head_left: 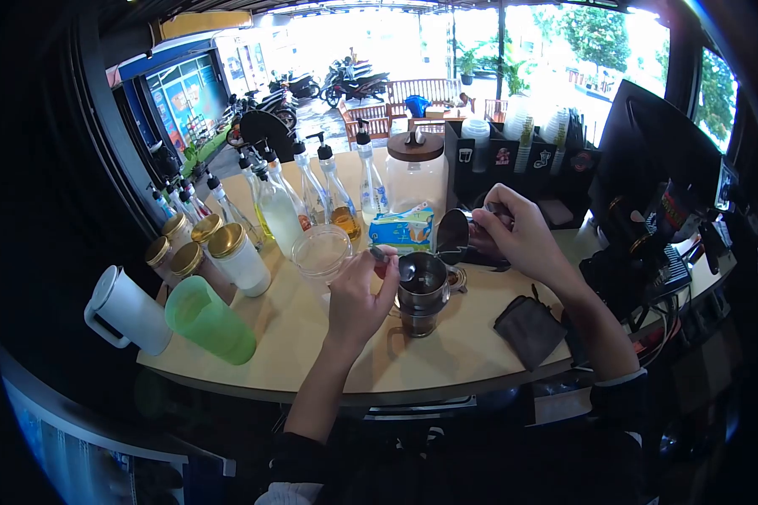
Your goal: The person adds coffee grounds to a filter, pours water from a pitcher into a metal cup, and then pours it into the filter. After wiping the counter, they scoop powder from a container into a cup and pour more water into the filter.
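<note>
My left hand (362,296) is closed on a small spoon (406,273), whose bowl is at the left rim of a metal cup (424,288). This cup sits on top of a glass (418,323) on the counter. My right hand (514,225) grips a dark metal pitcher (455,232), tilted with its mouth toward the metal cup. A thin clear stream seems to run between them. Behind the cup lies a blue and yellow packet (401,227). A clear plastic cup (322,252) stands left of the metal cup, partly behind my left hand.
Pump bottles (280,215) and gold-lidded jars (240,259) line the left side, near a green jug (210,321) and a white pitcher (130,311). A wood-lidded jar (416,178) and black cup holder (514,168) stand behind. A dark cloth (531,331) lies right.
</note>
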Action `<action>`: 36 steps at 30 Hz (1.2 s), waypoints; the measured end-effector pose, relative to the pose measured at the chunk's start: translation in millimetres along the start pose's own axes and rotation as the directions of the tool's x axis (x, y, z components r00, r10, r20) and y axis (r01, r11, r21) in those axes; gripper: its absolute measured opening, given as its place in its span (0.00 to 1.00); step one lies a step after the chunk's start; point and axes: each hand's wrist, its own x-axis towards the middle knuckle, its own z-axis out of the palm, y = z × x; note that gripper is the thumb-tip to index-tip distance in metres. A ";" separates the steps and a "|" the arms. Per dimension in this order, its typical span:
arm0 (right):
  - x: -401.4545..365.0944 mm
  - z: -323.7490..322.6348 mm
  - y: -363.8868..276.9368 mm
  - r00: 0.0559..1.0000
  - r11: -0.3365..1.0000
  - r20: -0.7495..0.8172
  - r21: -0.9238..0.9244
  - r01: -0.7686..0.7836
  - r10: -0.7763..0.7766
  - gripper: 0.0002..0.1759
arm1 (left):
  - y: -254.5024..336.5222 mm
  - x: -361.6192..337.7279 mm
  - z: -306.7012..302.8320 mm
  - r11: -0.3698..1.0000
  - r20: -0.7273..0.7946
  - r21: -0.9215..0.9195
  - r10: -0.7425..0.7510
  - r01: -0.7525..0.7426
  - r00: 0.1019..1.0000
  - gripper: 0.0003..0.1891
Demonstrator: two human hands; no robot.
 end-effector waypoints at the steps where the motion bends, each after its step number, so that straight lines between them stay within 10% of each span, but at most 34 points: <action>1: -0.8 -1.8 2.3 1.000 1.000 -0.022 -0.027 -0.002 0.001 0.12 | 1.2 0.1 0.9 1.000 0.016 -0.018 -0.001 0.001 1.000 0.05; 6: 0.2 -12.7 42.8 0.993 0.995 -0.113 -0.097 0.021 -0.032 0.13 | 1.2 -1.3 2.4 1.000 0.041 -0.002 0.020 -0.019 0.999 0.06; 27: -50.1 1.5 269.1 0.866 0.805 -0.331 0.579 -0.128 0.375 0.13 | -0.9 -8.1 9.6 0.988 0.024 0.041 0.145 -0.146 0.989 0.08; 36: -68.5 3.7 289.9 0.867 0.879 -0.347 0.438 -0.188 0.358 0.08 | -1.5 -8.9 12.3 0.991 0.028 -0.008 0.132 -0.132 0.991 0.09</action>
